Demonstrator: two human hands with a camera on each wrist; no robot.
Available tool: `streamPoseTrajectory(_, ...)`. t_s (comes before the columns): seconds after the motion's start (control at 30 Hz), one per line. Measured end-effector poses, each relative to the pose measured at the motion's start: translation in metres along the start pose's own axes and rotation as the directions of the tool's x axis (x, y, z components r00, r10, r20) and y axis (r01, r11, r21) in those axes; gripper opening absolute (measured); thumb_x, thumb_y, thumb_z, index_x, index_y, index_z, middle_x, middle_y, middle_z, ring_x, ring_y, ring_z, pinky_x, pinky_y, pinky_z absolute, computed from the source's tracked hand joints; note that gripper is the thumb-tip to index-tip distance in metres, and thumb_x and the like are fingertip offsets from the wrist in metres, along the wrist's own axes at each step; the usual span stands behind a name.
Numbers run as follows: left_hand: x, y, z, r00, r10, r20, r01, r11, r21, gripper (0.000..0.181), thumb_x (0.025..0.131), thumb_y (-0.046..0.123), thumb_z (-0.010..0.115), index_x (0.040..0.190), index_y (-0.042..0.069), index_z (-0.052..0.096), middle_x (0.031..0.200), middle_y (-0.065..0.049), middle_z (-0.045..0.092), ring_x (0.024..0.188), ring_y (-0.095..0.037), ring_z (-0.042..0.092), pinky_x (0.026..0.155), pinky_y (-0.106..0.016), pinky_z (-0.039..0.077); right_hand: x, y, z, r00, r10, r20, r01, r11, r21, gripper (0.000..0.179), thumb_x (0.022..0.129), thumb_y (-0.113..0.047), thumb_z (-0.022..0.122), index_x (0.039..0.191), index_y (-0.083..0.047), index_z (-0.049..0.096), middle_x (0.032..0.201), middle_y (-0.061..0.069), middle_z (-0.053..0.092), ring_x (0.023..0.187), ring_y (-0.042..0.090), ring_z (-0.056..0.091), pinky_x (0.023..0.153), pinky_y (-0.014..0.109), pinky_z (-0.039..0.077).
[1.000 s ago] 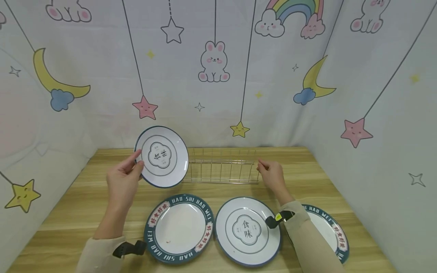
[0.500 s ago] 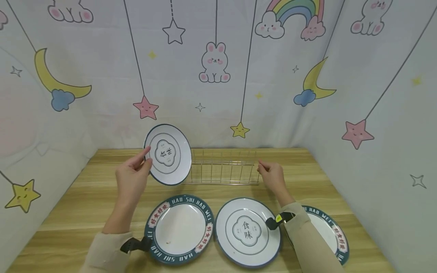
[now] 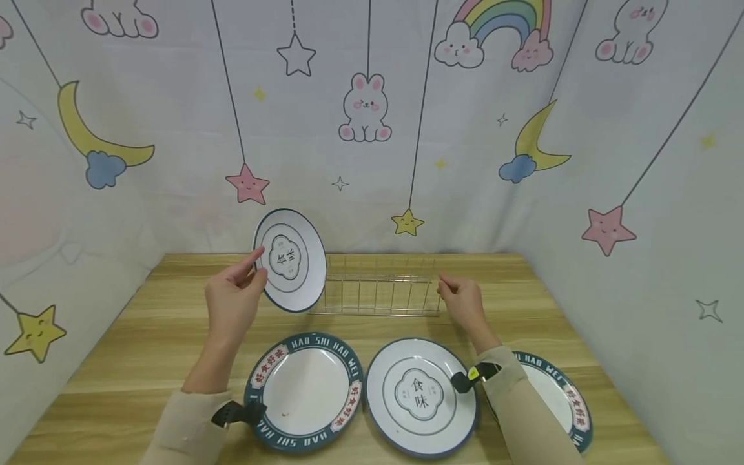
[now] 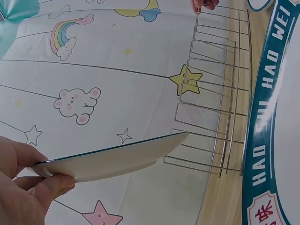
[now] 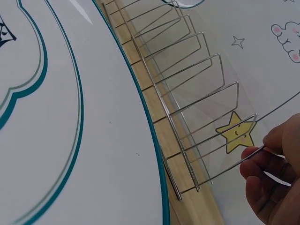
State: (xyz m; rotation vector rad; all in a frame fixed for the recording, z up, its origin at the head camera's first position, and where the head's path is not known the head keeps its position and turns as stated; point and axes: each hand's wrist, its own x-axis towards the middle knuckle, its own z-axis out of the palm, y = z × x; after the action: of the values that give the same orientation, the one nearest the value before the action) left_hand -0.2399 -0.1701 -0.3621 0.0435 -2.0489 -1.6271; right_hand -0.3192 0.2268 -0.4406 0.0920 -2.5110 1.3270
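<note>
My left hand (image 3: 235, 300) pinches the left rim of a white plate (image 3: 290, 258) with a blue edge and a flower-shaped emblem. The plate is raised and steeply tilted at the left end of a metal wire dish rack (image 3: 378, 279), overlapping that end in the head view. Seen from the left wrist, thumb and fingers lie on either side of the plate's rim (image 4: 108, 161), its far edge beside the rack's end loops. At the rack's other end, my right hand (image 3: 463, 300) pinches the outermost wire, as the right wrist view shows closely.
In front of the rack, a green-rimmed plate (image 3: 305, 391) and a blue-edged white plate (image 3: 421, 387) lie side by side on the wooden table (image 3: 116, 361). Another green-rimmed plate (image 3: 549, 391) is partly hidden under the right sleeve. A patterned curtain (image 3: 372, 187) stands behind.
My left hand has moved right with the plate, toward the rack's left end, and the plate has turned more edge-on. My right hand keeps its hold on the rack.
</note>
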Motion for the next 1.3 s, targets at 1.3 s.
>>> streamPoseTrajectory(1.3, 0.008, -0.003, 0.035, 0.991, 0.132, 0.005, -0.129, 0.978, -0.163, 0.047, 0.083, 0.003, 0.064, 0.126, 0.018, 0.052, 0.128, 0.000, 0.051, 0.103, -0.019, 0.057, 0.077, -0.021, 0.049, 0.000, 0.001, 0.001, 1.000, 0.012, -0.021, -0.011, 0.999, 0.032, 0.024, 0.090, -0.013, 0.058, 0.111, -0.005, 0.065, 0.088, 0.011, 0.067, 0.080, 0.020, 0.064, 0.064, 0.027, 0.054)
